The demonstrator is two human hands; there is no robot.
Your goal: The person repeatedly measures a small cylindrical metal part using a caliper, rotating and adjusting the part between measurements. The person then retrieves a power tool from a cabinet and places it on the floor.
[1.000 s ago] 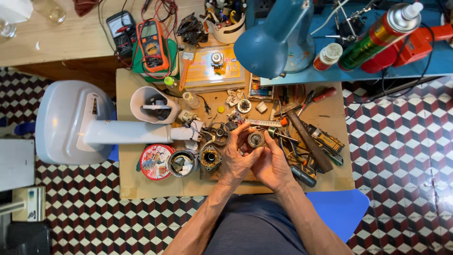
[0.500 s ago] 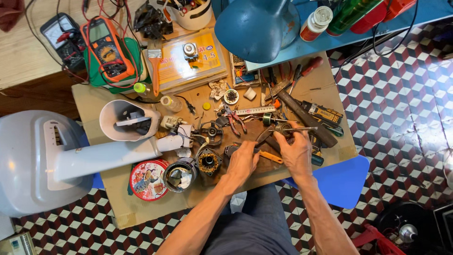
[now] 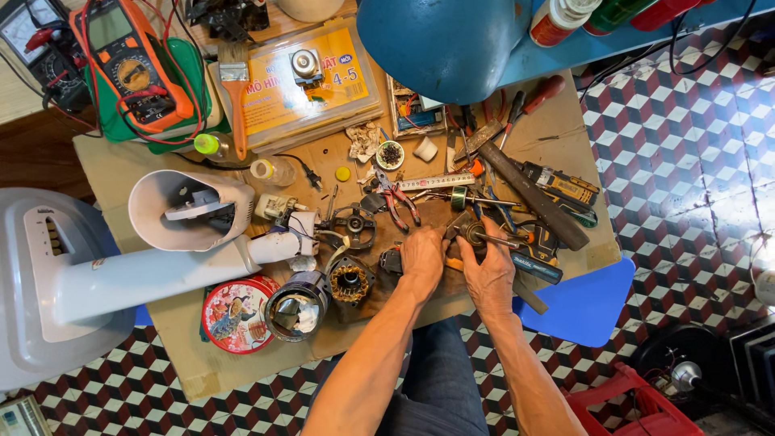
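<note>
Both hands work at the near middle of a cluttered surface [image 3: 202, 355]. The left hand [image 3: 421, 260] lies palm down, its fingers curled over a small dark part [image 3: 392, 260] at its left edge; how tight that grip is cannot be told. The right hand [image 3: 489, 270] sits just beside it, and its grip is narrow, thumb and fingers pinched on a small round metal piece [image 3: 473, 235] with a thin shaft [image 3: 502, 240] sticking out to the right. The two hands nearly touch at the thumbs.

Just left of the left hand stands a copper-wound stator [image 3: 351, 283], then a metal can [image 3: 296, 305] and a round red tin [image 3: 236, 315]. A white fan body [image 3: 145, 270] lies across the left side. Red-handled pliers [image 3: 397, 198] rest far of the hands, a black-handled tool [image 3: 534, 196] to the right. A multimeter [image 3: 129, 60] sits at the far left, a blue lamp shade [image 3: 440, 36] at the far middle.
</note>
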